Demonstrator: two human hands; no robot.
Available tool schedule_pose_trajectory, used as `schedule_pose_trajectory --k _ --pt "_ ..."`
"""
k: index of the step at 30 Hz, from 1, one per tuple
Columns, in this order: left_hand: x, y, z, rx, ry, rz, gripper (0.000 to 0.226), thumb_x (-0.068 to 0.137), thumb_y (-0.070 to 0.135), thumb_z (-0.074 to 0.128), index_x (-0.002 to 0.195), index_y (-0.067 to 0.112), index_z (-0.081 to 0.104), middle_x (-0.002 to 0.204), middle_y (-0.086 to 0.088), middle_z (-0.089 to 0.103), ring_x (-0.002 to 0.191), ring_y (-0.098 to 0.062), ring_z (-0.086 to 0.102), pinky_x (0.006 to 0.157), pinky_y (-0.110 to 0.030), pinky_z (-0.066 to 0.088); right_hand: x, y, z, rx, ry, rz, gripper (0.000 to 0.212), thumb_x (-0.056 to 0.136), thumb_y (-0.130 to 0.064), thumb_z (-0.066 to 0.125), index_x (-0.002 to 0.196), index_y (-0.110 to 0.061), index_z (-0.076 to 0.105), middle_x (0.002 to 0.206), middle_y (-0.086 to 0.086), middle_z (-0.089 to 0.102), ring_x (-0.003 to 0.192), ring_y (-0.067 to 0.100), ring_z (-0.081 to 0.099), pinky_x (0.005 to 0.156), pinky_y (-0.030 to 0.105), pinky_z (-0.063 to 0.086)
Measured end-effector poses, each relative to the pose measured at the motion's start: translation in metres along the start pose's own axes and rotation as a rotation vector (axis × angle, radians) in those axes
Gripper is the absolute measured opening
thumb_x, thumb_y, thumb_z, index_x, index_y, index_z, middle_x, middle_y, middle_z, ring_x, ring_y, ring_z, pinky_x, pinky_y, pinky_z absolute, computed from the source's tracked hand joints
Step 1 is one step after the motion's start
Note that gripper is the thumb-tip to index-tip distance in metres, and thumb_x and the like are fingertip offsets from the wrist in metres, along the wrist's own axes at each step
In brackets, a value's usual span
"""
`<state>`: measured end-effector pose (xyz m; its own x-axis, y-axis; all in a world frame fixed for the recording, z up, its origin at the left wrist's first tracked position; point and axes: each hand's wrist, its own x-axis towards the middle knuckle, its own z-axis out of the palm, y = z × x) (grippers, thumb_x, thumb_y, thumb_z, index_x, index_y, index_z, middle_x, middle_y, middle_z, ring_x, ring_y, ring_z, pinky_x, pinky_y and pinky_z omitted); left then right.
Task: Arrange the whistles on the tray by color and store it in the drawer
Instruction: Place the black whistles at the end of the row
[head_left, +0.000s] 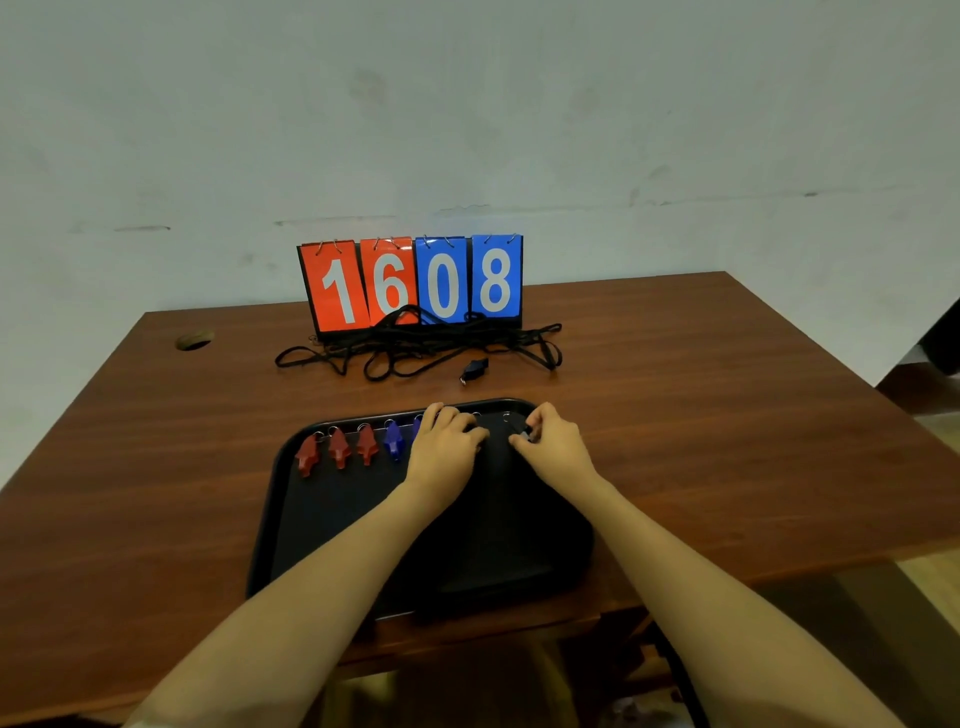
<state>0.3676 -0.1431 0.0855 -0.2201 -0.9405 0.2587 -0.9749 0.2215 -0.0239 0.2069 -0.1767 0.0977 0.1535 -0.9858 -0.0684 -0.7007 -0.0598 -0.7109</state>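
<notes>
A black tray (332, 519) lies on the wooden table in front of me. Along its far edge stand three red whistles (338, 448) and then a blue whistle (394, 440); a second blue one (417, 427) peeks out beside my left hand. My left hand (447, 441) rests palm down over the row's middle and hides what lies under it. My right hand (550, 441) pinches a small black whistle (523, 432) near the tray's far right corner. Another black whistle (474, 370) lies on the table beyond the tray.
A flip scoreboard (413, 283) reading 1608 stands at the back of the table (156, 441), with a tangle of black lanyards (415, 345) in front of it. A cable hole (195, 340) is at the far left. The tray overhangs the table's near edge.
</notes>
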Motion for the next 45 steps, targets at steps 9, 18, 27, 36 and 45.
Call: schedule_pose_trajectory --k 9,18,27,36,45 --pt "0.001 -0.007 0.001 0.084 0.05 -0.06 0.027 0.066 0.021 0.082 0.091 0.017 0.075 0.088 0.002 0.074 0.092 -0.022 0.068 0.102 -0.054 0.038 0.006 -0.01 0.016 -0.146 0.081 -0.02 0.025 0.09 -0.032 0.058 0.092 -0.017 0.039 0.084 -0.004 0.041 0.075 0.019 0.045 0.052 0.026 0.029" --pt "0.004 -0.007 0.005 0.109 0.028 -0.098 0.019 0.067 0.024 0.081 0.085 0.021 0.075 0.081 0.004 0.072 0.086 -0.022 0.067 0.101 -0.055 0.039 0.021 -0.018 0.034 -0.086 -0.004 0.021 0.031 0.087 -0.034 0.065 0.091 -0.013 0.042 0.067 -0.005 0.044 0.064 0.021 0.049 0.045 0.026 0.031" --pt "0.003 -0.002 0.005 0.034 -0.025 -0.125 0.03 0.093 0.021 0.051 0.12 0.015 0.062 0.12 -0.004 0.062 0.121 -0.028 0.05 0.116 -0.053 0.01 0.023 -0.021 0.023 -0.127 -0.141 0.026 0.026 0.09 -0.024 0.06 0.099 -0.012 0.039 0.068 -0.004 0.041 0.054 0.01 0.039 0.045 0.024 0.028" --pt "0.004 -0.002 -0.002 0.053 -0.086 -0.108 0.028 0.085 0.017 0.06 0.112 0.01 0.062 0.113 -0.007 0.063 0.115 -0.03 0.055 0.112 -0.056 0.018 0.019 -0.025 0.016 -0.173 -0.175 0.067 0.036 0.095 -0.022 0.055 0.123 -0.003 0.043 0.083 0.003 0.049 0.056 0.01 0.04 0.045 0.022 0.028" --pt "0.003 -0.004 -0.016 -0.123 -0.043 -0.082 0.051 0.082 0.015 0.044 0.133 0.016 0.044 0.138 0.0 0.045 0.128 -0.021 0.034 0.1 -0.037 0.015 0.018 -0.035 -0.002 -0.249 -0.104 0.012 0.028 0.094 -0.013 0.048 0.121 -0.008 0.046 0.122 0.012 0.049 0.096 0.029 0.052 0.072 0.035 0.041"
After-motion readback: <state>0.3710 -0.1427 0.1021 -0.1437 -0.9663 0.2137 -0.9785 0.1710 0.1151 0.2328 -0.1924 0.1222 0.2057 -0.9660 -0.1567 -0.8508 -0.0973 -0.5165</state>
